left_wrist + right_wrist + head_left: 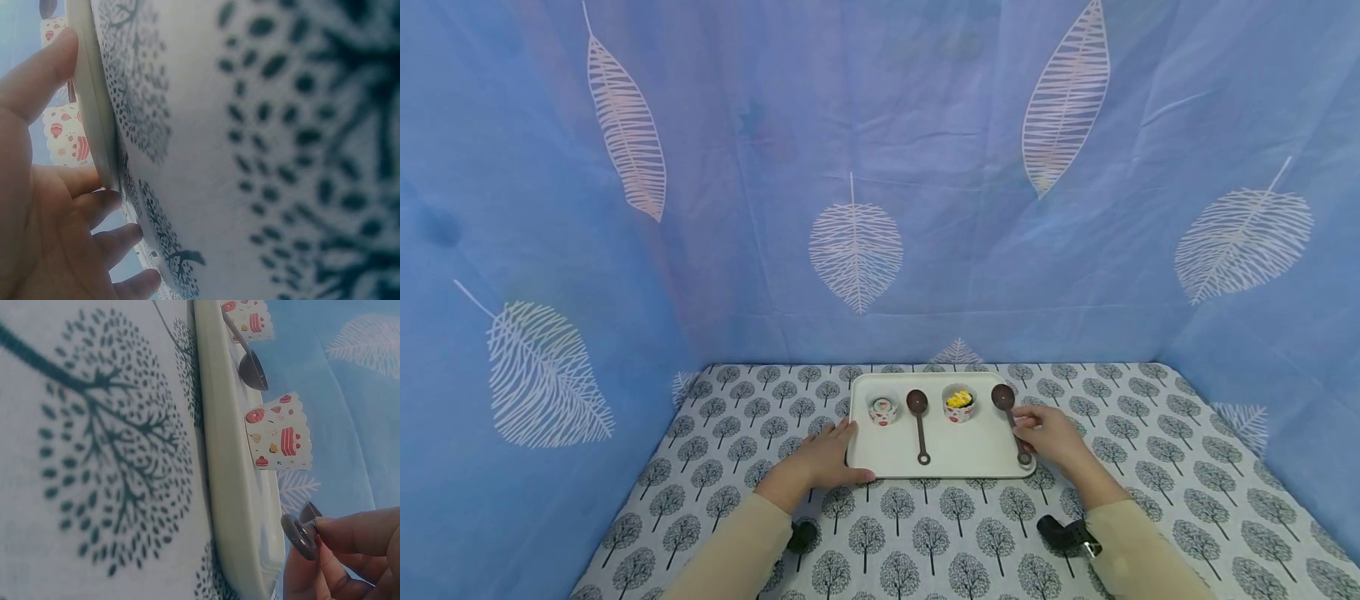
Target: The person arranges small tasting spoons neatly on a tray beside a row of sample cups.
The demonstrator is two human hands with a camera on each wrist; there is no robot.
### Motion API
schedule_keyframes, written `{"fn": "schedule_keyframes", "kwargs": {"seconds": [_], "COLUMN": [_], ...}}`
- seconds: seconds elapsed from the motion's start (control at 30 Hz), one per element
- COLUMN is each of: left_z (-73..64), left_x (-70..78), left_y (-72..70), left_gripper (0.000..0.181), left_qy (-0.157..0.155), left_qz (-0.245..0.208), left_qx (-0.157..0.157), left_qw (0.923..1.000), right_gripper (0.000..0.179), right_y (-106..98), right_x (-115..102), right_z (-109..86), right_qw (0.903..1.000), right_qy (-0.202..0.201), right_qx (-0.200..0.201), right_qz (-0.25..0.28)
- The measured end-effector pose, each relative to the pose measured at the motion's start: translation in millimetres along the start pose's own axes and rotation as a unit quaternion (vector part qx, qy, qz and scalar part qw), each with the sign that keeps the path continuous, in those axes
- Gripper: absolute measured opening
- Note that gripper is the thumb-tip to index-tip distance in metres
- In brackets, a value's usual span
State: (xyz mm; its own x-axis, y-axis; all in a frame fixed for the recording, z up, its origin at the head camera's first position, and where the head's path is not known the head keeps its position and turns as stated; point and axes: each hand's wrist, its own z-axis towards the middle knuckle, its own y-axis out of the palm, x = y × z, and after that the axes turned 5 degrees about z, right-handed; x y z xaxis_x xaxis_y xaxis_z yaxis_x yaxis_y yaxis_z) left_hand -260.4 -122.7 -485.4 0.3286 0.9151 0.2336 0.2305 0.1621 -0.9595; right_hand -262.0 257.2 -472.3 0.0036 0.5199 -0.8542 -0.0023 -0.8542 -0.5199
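A cream tray (955, 457) lies on the cloth, bearing two paper cups and two brown round-bowled spoons. My left hand (823, 458) rests against its left end, with the thumb on the front rim and the fingers spread along the side. Between thumb and fingers, my right hand (1054, 435) pinches the handle of the right spoon (1002, 397) over the tray's right end; the handle's ring end shows close up in the right wrist view. The middle spoon (917, 402) lies between the left cup (883, 412), with a pale green and white swirl, and the right cup (959, 405), with yellow pieces.
The tabletop cloth (928, 537) has a tree print and spreads around the tray on all sides. Blue curtains (955, 250) with white leaf patterns stand behind and at both sides. A black wrist strap (1067, 535) sits on the right wrist.
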Motion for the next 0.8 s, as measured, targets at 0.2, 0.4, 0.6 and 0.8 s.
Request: {"fn": "schedule_keyframes", "kwargs": {"seconds": [0.2, 0.4, 0.6, 0.8], "left_z": [-6.4, -5.4, -7.3, -8.2], "left_x": [6.6, 5.1, 6.6, 7.8], "left_y": [-9.8, -8.4, -11.2, -11.8], "left_gripper": [0.099, 0.099, 0.099, 0.100], "left_qy": [0.000, -0.001, 0.003, 0.000], "left_qz": [-0.006, 0.001, -0.009, -0.010], "left_qx": [-0.003, -0.007, -0.005, -0.008], "left_qw": [1.0000, 1.0000, 0.9999, 0.9999], "right_gripper": [0.034, 0.033, 0.034, 0.035], "right_y": [4, 8, 11, 15], "right_x": [-1, -4, -6, -8], "right_z": [3.4, 5.5, 9.5, 11.2], "right_qw": [1.0000, 0.9999, 0.9991, 0.9990], "right_qy": [0.004, 0.008, 0.025, 0.025], "right_qx": [0.002, 0.000, -0.001, -0.008], "right_qz": [-0.004, -0.014, -0.034, -0.036]}}
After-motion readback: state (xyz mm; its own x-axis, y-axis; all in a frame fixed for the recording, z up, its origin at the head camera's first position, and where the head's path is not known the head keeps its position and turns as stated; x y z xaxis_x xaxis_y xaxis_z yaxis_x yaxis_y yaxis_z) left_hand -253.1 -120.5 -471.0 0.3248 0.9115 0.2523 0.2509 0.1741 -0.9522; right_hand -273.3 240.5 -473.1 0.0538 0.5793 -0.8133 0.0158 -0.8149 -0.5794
